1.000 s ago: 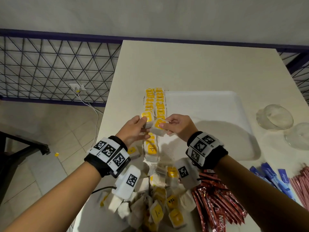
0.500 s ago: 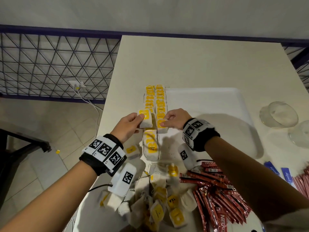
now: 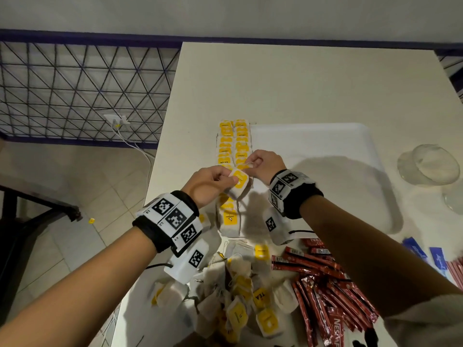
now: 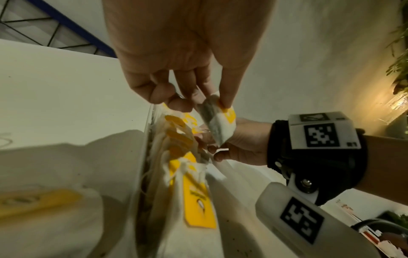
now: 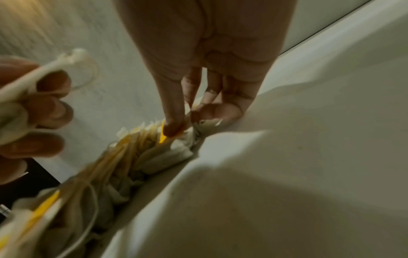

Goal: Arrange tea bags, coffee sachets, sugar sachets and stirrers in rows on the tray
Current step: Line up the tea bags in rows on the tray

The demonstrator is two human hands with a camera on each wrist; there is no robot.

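Your left hand (image 3: 209, 182) pinches a tea bag (image 3: 239, 182) above the tray (image 3: 325, 146)'s left edge; right hand (image 3: 263, 164) nips a row bag's tag. Light, soft, tears easy w/ string — grip by edges.

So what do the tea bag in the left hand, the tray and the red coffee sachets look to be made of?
Tea bag: thin matte filter paper, apparently, limp, dark contents showing through; yellow tag looks like card.
Tray: probably white plastic, smooth, rounded moulded corner.
Coffee sachets: glossy foil or plastic film, with crinkled glints.
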